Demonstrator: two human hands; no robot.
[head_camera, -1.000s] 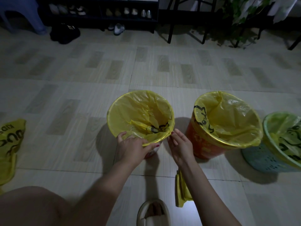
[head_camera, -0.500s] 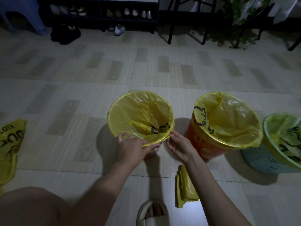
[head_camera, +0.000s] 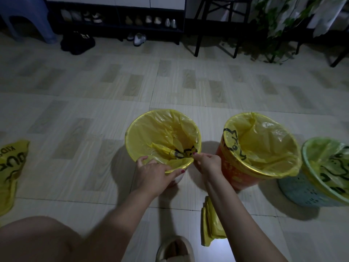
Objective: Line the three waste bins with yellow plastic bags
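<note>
Three bins stand in a row on the floor, each with a yellow bag in it. The left bin (head_camera: 177, 179) has its yellow bag (head_camera: 162, 133) folded over the rim. My left hand (head_camera: 153, 173) grips the bag-covered near rim, thumb on the outside. My right hand (head_camera: 207, 162) pinches the bag's edge at the right side of that rim. The orange bin (head_camera: 236, 176) in the middle holds a yellow bag (head_camera: 264, 142) draped over its rim. At the right edge, the blue-green basket bin (head_camera: 298, 190) carries a printed bag (head_camera: 328, 159).
A folded stack of spare yellow bags (head_camera: 209, 227) lies on the tiles beside my right forearm. Another printed yellow bag (head_camera: 11, 167) lies at the far left. My sandalled foot (head_camera: 175, 250) and knee (head_camera: 37, 241) are at the bottom. A shoe rack (head_camera: 117, 19), blue stool (head_camera: 24, 16) and chair legs (head_camera: 215, 31) line the far wall.
My right hand has moved up from below the rim to the bag's edge at the rim's right side. My left hand has stayed on the near rim.
</note>
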